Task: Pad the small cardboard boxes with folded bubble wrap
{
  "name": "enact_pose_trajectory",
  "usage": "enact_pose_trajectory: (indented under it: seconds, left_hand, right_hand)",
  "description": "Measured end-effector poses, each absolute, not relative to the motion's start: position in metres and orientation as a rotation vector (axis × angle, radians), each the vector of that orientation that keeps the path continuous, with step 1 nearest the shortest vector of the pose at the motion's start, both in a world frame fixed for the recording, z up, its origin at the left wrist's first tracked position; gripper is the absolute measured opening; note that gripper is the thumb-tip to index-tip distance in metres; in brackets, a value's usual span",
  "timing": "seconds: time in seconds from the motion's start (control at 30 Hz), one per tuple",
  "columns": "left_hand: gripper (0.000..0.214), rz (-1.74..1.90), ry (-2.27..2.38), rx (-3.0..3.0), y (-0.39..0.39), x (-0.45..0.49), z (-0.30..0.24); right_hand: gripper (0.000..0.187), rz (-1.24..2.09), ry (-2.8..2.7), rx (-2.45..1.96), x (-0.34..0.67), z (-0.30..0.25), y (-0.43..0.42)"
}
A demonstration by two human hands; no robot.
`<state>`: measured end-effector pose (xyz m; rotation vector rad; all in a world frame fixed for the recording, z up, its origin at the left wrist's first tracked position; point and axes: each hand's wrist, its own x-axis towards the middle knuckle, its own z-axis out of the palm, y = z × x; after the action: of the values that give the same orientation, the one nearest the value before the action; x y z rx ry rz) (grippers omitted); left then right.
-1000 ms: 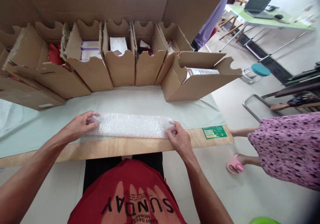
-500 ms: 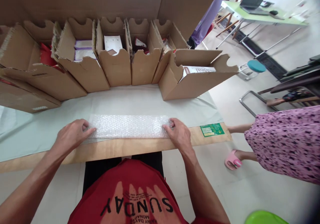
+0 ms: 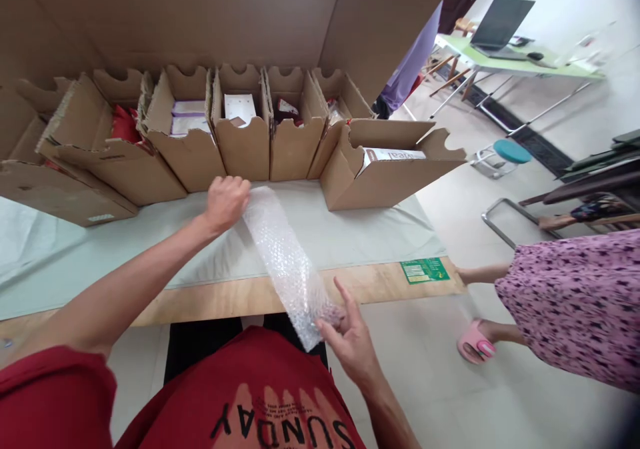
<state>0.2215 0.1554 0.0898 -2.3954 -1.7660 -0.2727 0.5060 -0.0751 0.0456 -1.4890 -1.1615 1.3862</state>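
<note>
One strip of bubble wrap slants from the left hand, clenched on its far end, to the right hand, which pinches the near end with index finger lifted. Pale cloth lies below the left, with a bare wooden edge nearer the right. Boxes stand just beyond the left; well off past the right, I see a laptop, green table and stool.

A wooden table — pale cloth on it, cardboard bins atop — bears a green label, seemingly stuck on.
</note>
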Motion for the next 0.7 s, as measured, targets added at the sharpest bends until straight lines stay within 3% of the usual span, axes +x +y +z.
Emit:
enact_pose_trajectory:
  seconds: [0.13, 0.27, 0.47, 0.6, 0.7]
  left_hand:
    - [0.042, -0.634, -1.605, -2.528, 0.125, 0.262, 0.069]
    - [0.024, -0.926, -1.326, -3.017, 0.037, 0.264, 0.050]
    - [0.047, -1.266, -1.839, -3.214, -0.017, 0.243, 0.045]
    - [0.069, -1.541, -2.155, -3.047, -0.013, 0.244, 0.038]
    - [0.071, -1.592, -2.365, -2.662, -0.011, 0.258, 0.028]
  right_hand:
    - [0.079, 1.417, -1.075, -1.490, 0.485, 0.022, -0.096]
    - [0.062, 1.480, -1.070, -1.438, 0.487, 0.018, -0.101]
    - [0.026, 1.568, -1.094, -1.248, 0.488, 0.054, -0.057]
    - [0.038, 1.594, -0.923, -1.085, 0.462, 0.067, 0.005]
    - [0.044, 1.662, -0.886, -1.105, 0.442, 0.059, 0.039]
